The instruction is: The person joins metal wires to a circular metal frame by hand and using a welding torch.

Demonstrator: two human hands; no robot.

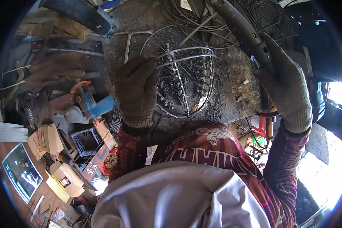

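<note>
Head camera view is looking down on a person working at a dark, dirty workbench. The left hand, wearing a brown knit glove, is closing its bent fingers on the left end of a bent wire frame. Two of the frame's curved rods are running up to the fingertips. The frame is sitting over the bench in front of the person, right of the left hand, and little black bits are lying under and around it. One straight rod in it is showing light and dark bands.

The right hand, also wearing a glove, is wrapping around the near end of a grey tube-shaped tool. That tool is leaning up and left, out past the top edge.

A T-shaped metal bar is lying beyond the left hand. Loops of thin wire are resting near the far end of the bench. Down on the left, a light plastic crate is standing near an open cardboard box. The person is wearing a dark red printed shirt.
</note>
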